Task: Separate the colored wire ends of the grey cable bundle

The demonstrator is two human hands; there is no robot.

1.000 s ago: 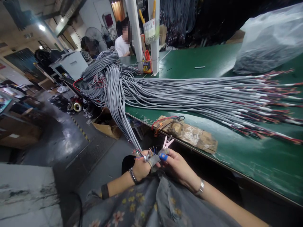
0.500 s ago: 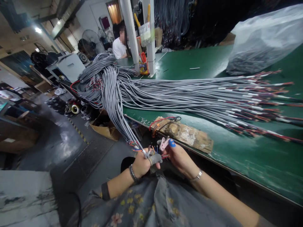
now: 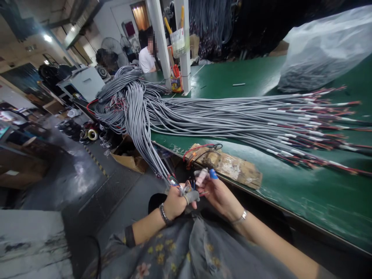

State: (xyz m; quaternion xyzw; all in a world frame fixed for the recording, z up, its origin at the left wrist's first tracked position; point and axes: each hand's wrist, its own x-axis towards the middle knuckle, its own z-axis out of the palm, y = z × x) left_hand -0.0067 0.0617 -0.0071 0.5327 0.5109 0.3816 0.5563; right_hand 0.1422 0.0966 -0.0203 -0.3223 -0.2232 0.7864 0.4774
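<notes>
My left hand [image 3: 176, 202] is closed round the end of a grey cable, with a grey cover on its thumb. Thin coloured wires [image 3: 190, 185] fan out of that grip toward my right hand. My right hand [image 3: 219, 193], with blue tape on one fingertip, pinches a pale pink clothes peg [image 3: 202, 178] beside the wires. Whether the peg touches the wires is too blurred to tell. A bundle of grey cables [image 3: 142, 128] hangs over the bench edge down to my left hand, and many more cables [image 3: 226, 116] lie along the bench with stripped ends at the right.
On the front edge of the green bench [image 3: 305, 197] lies a wooden board [image 3: 229, 164] with wires attached. A plastic bag [image 3: 325, 54] stands at the back right. White posts [image 3: 186, 50] carry tool pouches. Past them sits a person [image 3: 147, 60]. An open cardboard box [image 3: 129, 155] is on the floor.
The pink peg in my right hand has turned from jutting upward to lying toward the wires. My left hand keeps its grip on the cable. The view shifted slightly.
</notes>
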